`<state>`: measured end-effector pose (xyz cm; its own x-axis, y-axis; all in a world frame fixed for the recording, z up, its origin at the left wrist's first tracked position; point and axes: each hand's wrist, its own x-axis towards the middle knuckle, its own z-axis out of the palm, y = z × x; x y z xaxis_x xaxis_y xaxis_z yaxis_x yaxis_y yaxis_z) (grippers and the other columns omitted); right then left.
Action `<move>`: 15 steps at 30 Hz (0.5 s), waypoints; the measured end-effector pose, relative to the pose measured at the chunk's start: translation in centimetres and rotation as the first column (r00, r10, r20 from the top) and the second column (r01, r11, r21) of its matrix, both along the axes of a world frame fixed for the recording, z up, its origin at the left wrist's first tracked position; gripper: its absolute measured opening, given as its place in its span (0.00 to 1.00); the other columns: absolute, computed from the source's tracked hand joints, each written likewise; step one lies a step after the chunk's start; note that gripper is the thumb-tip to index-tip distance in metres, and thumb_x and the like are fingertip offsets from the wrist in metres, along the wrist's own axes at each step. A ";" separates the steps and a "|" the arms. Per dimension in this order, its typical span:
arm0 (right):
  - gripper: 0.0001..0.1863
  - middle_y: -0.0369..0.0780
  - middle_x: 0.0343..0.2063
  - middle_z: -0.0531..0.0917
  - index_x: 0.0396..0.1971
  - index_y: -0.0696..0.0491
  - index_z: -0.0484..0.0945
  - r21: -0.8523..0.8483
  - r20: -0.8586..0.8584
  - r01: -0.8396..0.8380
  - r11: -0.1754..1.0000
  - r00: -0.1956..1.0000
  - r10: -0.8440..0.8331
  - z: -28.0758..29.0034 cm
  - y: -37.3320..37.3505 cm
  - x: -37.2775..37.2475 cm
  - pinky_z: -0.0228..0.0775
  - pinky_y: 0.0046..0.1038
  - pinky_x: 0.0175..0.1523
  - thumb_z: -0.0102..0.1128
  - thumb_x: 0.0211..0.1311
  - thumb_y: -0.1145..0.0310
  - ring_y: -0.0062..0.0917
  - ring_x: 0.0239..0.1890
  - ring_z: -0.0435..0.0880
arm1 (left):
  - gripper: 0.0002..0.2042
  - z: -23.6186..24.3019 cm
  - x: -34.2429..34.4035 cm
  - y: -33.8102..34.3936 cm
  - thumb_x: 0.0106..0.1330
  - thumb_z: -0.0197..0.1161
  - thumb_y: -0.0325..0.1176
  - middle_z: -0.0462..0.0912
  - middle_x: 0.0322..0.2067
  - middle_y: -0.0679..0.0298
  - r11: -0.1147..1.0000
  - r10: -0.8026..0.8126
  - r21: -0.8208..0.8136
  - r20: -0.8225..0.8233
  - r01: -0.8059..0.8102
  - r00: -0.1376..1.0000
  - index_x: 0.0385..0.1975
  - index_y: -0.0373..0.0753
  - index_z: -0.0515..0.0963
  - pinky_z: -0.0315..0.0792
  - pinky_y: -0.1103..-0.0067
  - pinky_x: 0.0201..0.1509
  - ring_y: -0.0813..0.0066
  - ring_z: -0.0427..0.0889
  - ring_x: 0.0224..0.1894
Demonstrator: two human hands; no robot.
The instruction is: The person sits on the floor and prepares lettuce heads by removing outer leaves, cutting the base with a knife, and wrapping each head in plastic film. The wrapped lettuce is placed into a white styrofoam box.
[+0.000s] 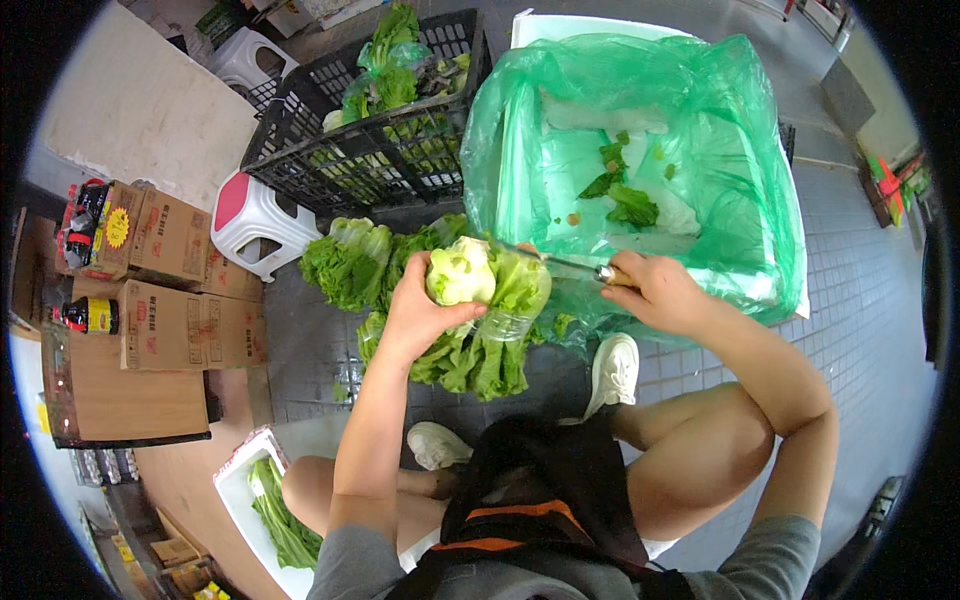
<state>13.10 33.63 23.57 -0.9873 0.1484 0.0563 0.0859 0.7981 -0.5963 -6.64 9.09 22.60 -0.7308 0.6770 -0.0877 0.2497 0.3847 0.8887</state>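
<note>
My left hand grips a pale-centred lettuce head, its base facing up, with leafy bagged lettuce beside it. My right hand is closed on the wooden handle of a knife, whose long blade reaches leftward across the top of the lettuce. Leafy lettuce heads in clear bags are piled around and beneath. Just beyond my right hand stands a box lined with green plastic, with a few torn leaves inside.
A black crate of greens stands behind, beside a white stool. Cardboard boxes with dark bottles on them are stacked on the left. A white foam box of leafy greens sits low left. My legs and shoes are below my hands.
</note>
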 end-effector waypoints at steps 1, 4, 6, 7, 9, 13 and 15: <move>0.15 0.46 0.24 0.76 0.32 0.54 0.69 0.042 0.007 -0.030 0.999 1.000 0.030 -0.8 0.5 0.2 0.67 0.40 0.29 0.57 0.55 0.58 0.45 0.26 0.76 | 0.36 0.1 0.3 0.1 0.35 0.76 0.32 0.75 0.42 0.59 1.000 -0.001 -0.015 -0.017 0.001 1.000 0.48 0.31 0.65 0.68 0.78 0.50 0.74 0.74 0.45; 0.15 0.46 0.24 0.76 0.32 0.54 0.69 0.099 0.014 -0.019 0.995 1.000 0.017 -1.0 1.1 0.5 0.66 0.40 0.28 0.58 0.55 0.58 0.45 0.25 0.76 | 0.38 -0.7 0.1 0.2 0.35 0.77 0.33 0.75 0.43 0.58 0.999 0.004 0.032 0.042 -0.006 0.999 0.48 0.30 0.64 0.68 0.78 0.50 0.73 0.74 0.45; 0.15 0.45 0.24 0.76 0.32 0.54 0.70 0.058 -0.002 -0.007 0.998 1.000 0.007 -1.3 1.2 0.3 0.67 0.40 0.28 0.58 0.55 0.58 0.44 0.25 0.76 | 0.39 -1.4 -0.3 0.2 0.35 0.77 0.35 0.75 0.43 0.56 0.995 0.020 0.098 0.148 -0.035 0.989 0.48 0.29 0.63 0.68 0.77 0.50 0.71 0.75 0.45; 0.14 0.45 0.24 0.76 0.32 0.54 0.70 0.037 -0.010 -0.001 0.999 1.000 0.002 -1.4 1.3 0.1 0.67 0.40 0.28 0.58 0.55 0.59 0.44 0.25 0.76 | 0.39 -1.5 -0.3 0.2 0.35 0.77 0.35 0.75 0.43 0.56 0.993 0.026 0.109 0.158 -0.043 0.987 0.48 0.29 0.63 0.68 0.77 0.50 0.72 0.75 0.45; 0.14 0.45 0.24 0.76 0.32 0.54 0.70 0.056 -0.022 -0.015 0.998 1.000 0.017 -1.6 1.4 -0.2 0.67 0.40 0.28 0.58 0.55 0.59 0.43 0.25 0.76 | 0.39 -1.6 -0.3 0.3 0.36 0.77 0.35 0.75 0.42 0.56 0.991 0.028 0.124 0.180 -0.051 0.983 0.48 0.29 0.63 0.68 0.78 0.49 0.72 0.75 0.44; 0.14 0.45 0.23 0.76 0.32 0.54 0.70 0.034 -0.020 -0.060 0.998 0.998 0.060 -1.8 1.6 -0.6 0.67 0.39 0.28 0.58 0.54 0.59 0.43 0.25 0.76 | 0.38 -1.4 -0.5 0.5 0.36 0.77 0.35 0.76 0.41 0.57 0.994 0.026 0.098 0.179 -0.044 0.984 0.48 0.29 0.63 0.69 0.78 0.49 0.72 0.75 0.44; 0.14 0.45 0.23 0.76 0.32 0.54 0.70 0.046 -0.027 -0.055 0.997 0.998 0.056 -1.8 1.7 -0.7 0.67 0.39 0.28 0.58 0.54 0.59 0.43 0.25 0.76 | 0.37 -1.7 -0.8 0.5 0.37 0.77 0.35 0.76 0.41 0.58 0.994 0.023 0.098 0.189 -0.042 0.982 0.47 0.29 0.64 0.69 0.78 0.48 0.73 0.75 0.44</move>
<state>12.41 35.29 21.75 -0.9919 0.0900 0.0897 0.0244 0.8276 -0.5608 -7.40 9.63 20.91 -0.7293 0.6657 -0.1578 0.0641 0.2961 0.9530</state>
